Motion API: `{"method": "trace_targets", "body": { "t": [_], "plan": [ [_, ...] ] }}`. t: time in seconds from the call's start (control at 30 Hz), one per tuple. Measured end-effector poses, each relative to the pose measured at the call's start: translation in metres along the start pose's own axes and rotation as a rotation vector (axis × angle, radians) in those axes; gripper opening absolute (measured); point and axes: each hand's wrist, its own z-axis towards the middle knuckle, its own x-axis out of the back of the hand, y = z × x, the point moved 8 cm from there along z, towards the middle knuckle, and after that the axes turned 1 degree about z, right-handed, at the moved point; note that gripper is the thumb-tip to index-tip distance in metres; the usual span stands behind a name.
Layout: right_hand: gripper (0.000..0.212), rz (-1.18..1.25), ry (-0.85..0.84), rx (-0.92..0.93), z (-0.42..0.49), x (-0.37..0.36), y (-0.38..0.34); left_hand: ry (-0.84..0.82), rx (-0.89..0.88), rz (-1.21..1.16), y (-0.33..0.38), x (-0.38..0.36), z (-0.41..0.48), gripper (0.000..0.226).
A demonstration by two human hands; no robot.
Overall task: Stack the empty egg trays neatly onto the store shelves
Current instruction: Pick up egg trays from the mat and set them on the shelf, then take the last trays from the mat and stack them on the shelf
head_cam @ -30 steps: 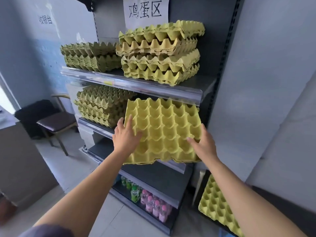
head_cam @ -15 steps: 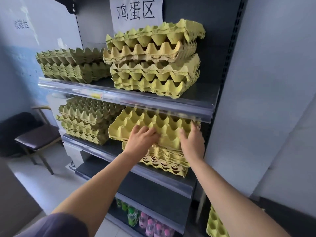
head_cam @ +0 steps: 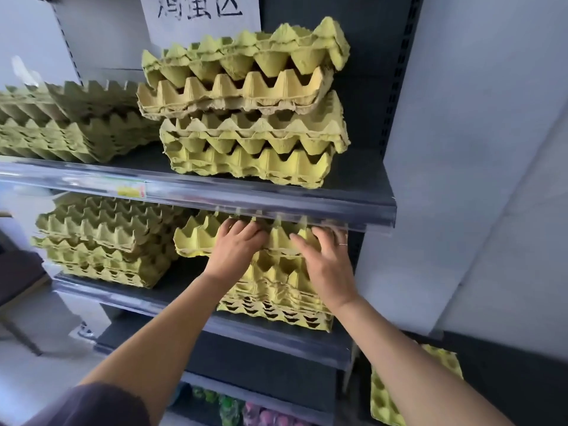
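My flat left hand (head_cam: 236, 245) and right hand (head_cam: 327, 267) pressed the top egg tray (head_cam: 196, 238) onto its stack (head_cam: 276, 302); a spare egg tray (head_cam: 415, 385) waited below.

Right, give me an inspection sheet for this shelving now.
Surface: middle shelf, dark, bare between stacks.
Job's things: top tray overhangs right stack to the left; other stacks on shelves; spare tray low at right.
Clutter: bottles on the bottom shelf.
Grippers: left hand and right hand flat on top tray.
Cables: nothing seen.
Surroundings: paper sign above; grey wall at right.
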Motion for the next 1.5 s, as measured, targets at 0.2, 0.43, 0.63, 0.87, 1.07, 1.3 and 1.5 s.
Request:
{"method": "trace_targets", "body": {
  "t": [0.2, 0.43, 0.63, 0.87, 1.07, 1.3, 1.5],
  "plan": [
    [0.054, -0.138, -0.263, -0.107, -0.022, -0.035, 0.005, -0.295, -0.037, -0.100, -0.005, -0.046, -0.007, 0.032],
    [0.053, -0.177, -0.501, -0.202, -0.050, -0.049, 0.005, -0.458, -0.028, -0.166, 0.003, -0.069, -0.027, 0.049],
    [0.050, -0.167, -0.467, -0.181, -0.047, -0.037, 0.007, -0.198, -0.064, -0.191, 0.024, -0.047, -0.013, 0.036],
    [0.036, -0.232, -0.406, -0.256, -0.076, 0.010, 0.053, -0.005, -0.329, -0.344, 0.117, -0.030, 0.008, 0.025],
    [0.037, -0.263, -0.486, -0.340, -0.134, 0.056, 0.127, -0.048, -0.463, -0.473, 0.225, -0.042, 0.021, 0.017],
    [0.032, -0.225, -0.673, -0.502, -0.243, 0.110, 0.242, -0.424, -0.408, -0.559, 0.353, -0.124, 0.009, 0.018],
    [0.040, -0.191, -0.880, -0.730, -0.334, 0.114, 0.301, -0.770, -0.246, -0.522, 0.398, -0.194, -0.027, 0.035]
  ]
}}
